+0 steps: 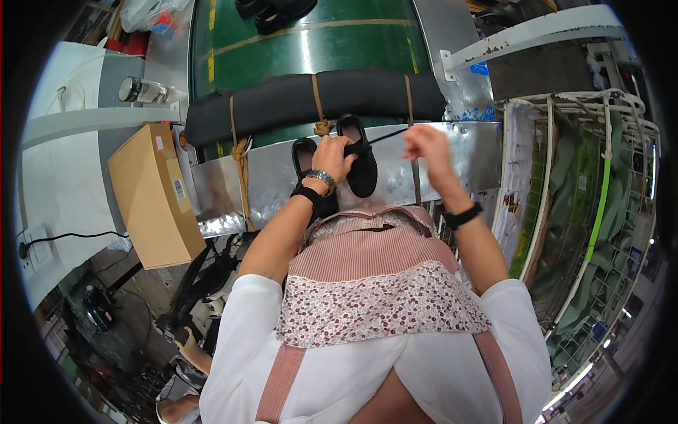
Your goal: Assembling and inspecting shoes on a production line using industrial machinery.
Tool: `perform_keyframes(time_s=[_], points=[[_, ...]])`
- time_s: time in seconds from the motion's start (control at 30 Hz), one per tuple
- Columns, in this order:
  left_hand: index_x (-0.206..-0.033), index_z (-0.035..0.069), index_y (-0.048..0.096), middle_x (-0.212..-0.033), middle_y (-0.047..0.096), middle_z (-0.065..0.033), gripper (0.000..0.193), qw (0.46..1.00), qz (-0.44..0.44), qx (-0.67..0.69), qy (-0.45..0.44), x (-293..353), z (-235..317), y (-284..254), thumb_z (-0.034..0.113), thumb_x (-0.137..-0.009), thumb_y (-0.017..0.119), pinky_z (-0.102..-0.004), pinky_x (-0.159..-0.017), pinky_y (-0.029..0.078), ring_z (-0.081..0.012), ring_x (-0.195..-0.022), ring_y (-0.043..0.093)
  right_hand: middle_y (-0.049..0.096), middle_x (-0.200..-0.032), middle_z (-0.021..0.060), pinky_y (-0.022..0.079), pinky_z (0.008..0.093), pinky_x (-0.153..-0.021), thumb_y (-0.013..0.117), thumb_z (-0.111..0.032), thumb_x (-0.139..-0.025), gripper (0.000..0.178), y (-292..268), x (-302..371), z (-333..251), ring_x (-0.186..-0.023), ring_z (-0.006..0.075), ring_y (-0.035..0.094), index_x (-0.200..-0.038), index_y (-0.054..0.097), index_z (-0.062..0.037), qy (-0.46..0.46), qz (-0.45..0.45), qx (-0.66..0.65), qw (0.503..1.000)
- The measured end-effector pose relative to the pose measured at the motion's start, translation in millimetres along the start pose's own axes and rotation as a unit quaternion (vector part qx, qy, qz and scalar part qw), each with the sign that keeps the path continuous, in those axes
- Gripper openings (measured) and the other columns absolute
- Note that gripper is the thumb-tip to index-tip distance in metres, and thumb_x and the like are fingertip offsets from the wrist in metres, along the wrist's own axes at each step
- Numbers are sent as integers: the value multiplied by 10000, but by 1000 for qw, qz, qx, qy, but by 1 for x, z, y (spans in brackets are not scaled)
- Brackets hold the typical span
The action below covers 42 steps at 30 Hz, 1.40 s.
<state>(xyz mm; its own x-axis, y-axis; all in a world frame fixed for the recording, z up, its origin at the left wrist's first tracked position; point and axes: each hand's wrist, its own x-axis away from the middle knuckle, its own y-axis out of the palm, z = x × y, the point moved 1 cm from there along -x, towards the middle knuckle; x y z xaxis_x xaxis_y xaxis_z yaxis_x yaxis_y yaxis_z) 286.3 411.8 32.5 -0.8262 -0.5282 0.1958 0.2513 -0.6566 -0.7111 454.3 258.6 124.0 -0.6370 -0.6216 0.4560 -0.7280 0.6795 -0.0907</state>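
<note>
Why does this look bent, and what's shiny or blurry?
Head view: the wide fisheye lens bows edges and leaves black corners; head view: white glare streaks the green conveyor belt and silver sheet-metal ledge; head view: the person's bare right hand looks slightly blurred.

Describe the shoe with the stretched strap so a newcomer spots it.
Find the black roll across the green belt. Below it, over the metal ledge, the black shoe sits right of another shoe. Its strap alone stretches toward the right hand.

Right hand (429, 150) blurred; left shoe (304, 154) partly hidden; far shoes (282, 15) cropped.
</note>
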Motion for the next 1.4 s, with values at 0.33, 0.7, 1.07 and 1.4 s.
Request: perform_keyframes(time_s=[0.33,0.7,1.07,1.4], points=[[-942,80,711,-919,688,-130,118,977,146,133,76,11,3,7,96,-832,671,-415,-732,540,-339,-865,659,695,-910,107,533,327,-720,682,-72,-850,284,54,9,29,-770,197,677,-1131,679,-33,-175,-62,211,960],[-960,12,583,-694,586,-8,137,944,-47,319,-69,17,4,6,48,-860,669,-233,-574,437,-71,-621,549,640,-774,31,471,229,-570,627,-147,-940,140,70,-37,76,-630,97,601,-962,680,-20,-1,71,-86,994],[-1199,138,604,-1035,581,-147,473,976,193,83,55,9,18,-58,182,-754,759,-401,-741,503,-279,-894,603,602,-1136,136,541,260,-720,590,-66,-951,335,-6,-57,8,-891,200,677,-1265,509,19,-85,208,-142,964],[-1056,144,619,-888,689,-94,378,977,-107,-170,67,47,12,-53,362,-775,748,-491,-762,433,-288,-1040,581,650,-1158,105,545,286,-769,622,-47,-921,312,-79,-43,-46,-963,212,687,-1229,587,-10,-196,264,-40,944]])
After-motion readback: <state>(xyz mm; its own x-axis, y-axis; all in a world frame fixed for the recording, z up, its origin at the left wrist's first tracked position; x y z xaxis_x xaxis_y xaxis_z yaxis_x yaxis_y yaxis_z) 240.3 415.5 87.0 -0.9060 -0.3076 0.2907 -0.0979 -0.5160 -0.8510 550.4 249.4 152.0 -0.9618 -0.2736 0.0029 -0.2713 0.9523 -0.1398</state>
